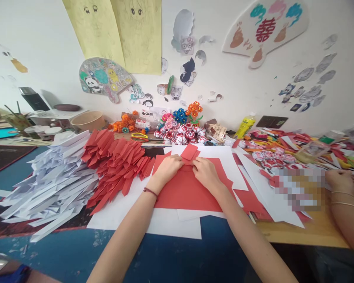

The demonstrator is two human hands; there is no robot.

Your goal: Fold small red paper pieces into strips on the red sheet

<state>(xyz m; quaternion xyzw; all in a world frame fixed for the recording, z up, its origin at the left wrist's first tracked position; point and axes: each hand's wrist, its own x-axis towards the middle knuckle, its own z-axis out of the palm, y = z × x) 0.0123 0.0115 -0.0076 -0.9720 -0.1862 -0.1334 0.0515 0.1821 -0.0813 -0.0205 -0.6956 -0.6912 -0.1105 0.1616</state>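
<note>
Both of my hands meet at a small folded red paper strip (190,153) near the far edge of a red paper sheet (191,192). With its fingers closed, my left hand (168,169) pinches the strip's left end. My right hand (205,171) is closed on the right end, thumb and fingers pressed together. Beneath the red sheet lie white paper sheets (177,226). Left of my hands is a heap of folded red paper pieces (118,161), beside a large heap of folded white paper pieces (56,181).
Red-and-white paper flowers (181,134) and orange flowers (194,110) stand along the wall. Yellow scissors (139,136) lie near a wooden bowl (88,120). A yellow bottle (246,125) stands at the back right. Another person's hand (340,181) is at the right edge.
</note>
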